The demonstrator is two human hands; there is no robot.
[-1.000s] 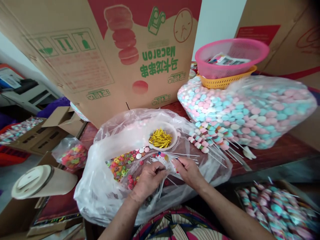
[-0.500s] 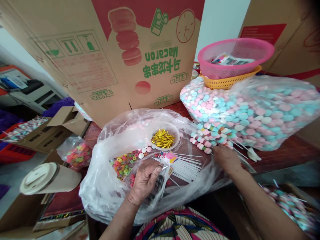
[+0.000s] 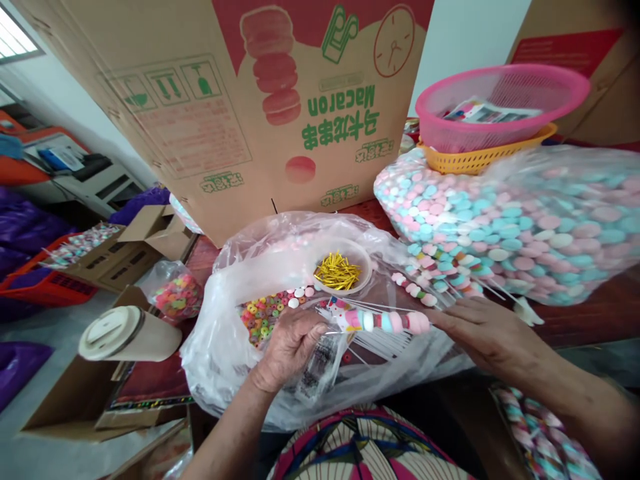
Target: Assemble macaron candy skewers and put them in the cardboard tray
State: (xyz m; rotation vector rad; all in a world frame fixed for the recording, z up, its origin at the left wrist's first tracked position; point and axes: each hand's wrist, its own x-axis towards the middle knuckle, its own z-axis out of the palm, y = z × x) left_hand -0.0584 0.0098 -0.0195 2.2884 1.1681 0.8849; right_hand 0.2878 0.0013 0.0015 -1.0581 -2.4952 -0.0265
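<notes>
Two hands hold one candy skewer: left hand pinching its sleeve, right hand gripping the stick.

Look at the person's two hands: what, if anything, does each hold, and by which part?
The right hand holds a candy skewer at its stick end. The left hand pinches a small clear wrapper bag near its open top, where the skewer's tip enters.

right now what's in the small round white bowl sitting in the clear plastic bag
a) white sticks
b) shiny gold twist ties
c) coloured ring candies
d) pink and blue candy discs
b: the small round white bowl holds a heap of shiny gold twist ties; the coloured ring candies lie loose in the clear plastic bag beside it.
</notes>
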